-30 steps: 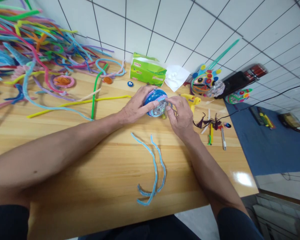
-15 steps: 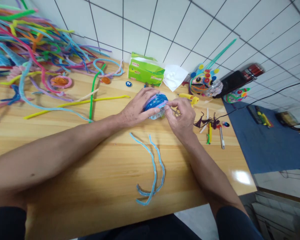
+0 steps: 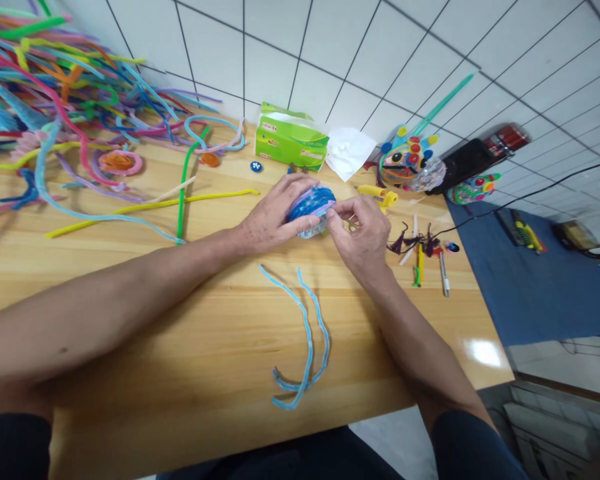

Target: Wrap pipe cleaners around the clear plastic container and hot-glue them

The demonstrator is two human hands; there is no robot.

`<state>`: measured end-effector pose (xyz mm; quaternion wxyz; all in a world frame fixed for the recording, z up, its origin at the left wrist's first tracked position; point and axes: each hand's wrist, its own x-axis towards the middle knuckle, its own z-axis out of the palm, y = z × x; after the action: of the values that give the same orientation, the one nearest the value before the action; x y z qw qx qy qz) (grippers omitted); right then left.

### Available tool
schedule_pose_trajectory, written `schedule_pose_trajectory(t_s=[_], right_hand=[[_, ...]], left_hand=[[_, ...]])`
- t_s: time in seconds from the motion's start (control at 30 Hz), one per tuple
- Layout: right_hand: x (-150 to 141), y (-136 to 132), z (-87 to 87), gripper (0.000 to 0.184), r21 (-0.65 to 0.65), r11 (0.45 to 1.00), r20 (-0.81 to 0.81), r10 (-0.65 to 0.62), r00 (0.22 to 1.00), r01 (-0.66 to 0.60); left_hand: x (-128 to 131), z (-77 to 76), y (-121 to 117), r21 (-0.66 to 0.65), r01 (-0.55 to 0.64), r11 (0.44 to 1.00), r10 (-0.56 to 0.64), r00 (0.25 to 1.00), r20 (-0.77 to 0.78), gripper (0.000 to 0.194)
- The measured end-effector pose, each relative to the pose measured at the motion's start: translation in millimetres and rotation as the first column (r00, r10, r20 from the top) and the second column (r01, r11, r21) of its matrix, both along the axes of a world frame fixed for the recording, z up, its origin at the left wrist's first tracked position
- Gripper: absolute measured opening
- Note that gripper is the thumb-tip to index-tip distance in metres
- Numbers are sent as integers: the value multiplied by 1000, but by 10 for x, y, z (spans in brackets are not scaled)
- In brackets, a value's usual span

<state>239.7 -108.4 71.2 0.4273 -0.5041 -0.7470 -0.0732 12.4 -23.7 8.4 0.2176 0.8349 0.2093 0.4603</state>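
Observation:
Both hands meet over a rounded piece wound with blue and purple pipe cleaners; its lower side looks like clear plastic. My left hand wraps it from the left, thumb along the front and fingers over the back. At the piece's right edge, my right hand is closed in a pinch where a purple pipe cleaner runs to the fingertips; the tip itself is hidden. Nearer to me, two light blue pipe cleaners lie curved and crossing on the wooden table.
A large heap of coloured pipe cleaners spreads over the back left. Behind my hands stand a green tissue pack and a crumpled tissue. To the right are a yellow glue gun, decorated figures, a pen and a black cable.
My right fingertips have shifted very slightly left along the edge of the wrapped piece. My left hand keeps its hold, and the view has moved a little.

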Motion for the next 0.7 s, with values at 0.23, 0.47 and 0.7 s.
schedule_pose_trajectory(t_s=[0.23, 0.47, 0.7], right_hand=[[-37, -9, 20, 15, -12, 1000, -13, -29, 999, 29], [-67, -20, 35, 15, -35, 998, -18, -55, 998, 55], [-77, -28, 49, 14, -86, 996, -78, -31, 996, 25]], left_hand=[[2, 16, -13, -10, -10, 1000, 10, 1000, -18, 83], [-10, -1, -10, 28, -7, 1000, 7, 1000, 0, 76], [4, -10, -22, 63, -8, 998, 5, 999, 43, 69]])
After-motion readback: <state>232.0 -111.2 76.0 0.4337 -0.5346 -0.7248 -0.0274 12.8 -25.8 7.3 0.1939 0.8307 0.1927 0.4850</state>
